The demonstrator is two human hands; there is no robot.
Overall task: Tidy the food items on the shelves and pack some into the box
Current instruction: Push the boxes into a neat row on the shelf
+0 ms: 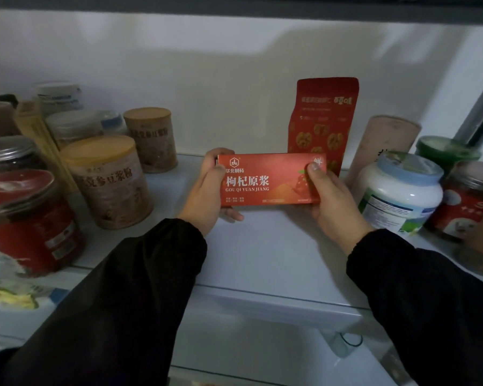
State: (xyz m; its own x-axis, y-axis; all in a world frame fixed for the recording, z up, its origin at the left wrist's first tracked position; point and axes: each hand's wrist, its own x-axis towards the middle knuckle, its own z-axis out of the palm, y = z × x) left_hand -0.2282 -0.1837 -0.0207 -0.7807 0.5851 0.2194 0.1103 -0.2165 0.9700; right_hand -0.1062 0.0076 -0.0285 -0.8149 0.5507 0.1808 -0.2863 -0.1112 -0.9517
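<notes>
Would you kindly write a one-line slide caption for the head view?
Left hand and right hand grip a red box by its ends at the white shelf, a red pouch standing behind.

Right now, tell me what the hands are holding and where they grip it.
The red box, by its ends: left hand grips the left end, right hand the right end, thumb on the front.

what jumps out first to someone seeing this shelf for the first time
The eye lands on the flat red box at centre, held above the white shelf by the left hand and the right hand, one at each end. Right behind it a tall red pouch stands upright against the back wall. Tan-lidded canisters crowd the left side, and a white jar with a blue lid stands at right.
</notes>
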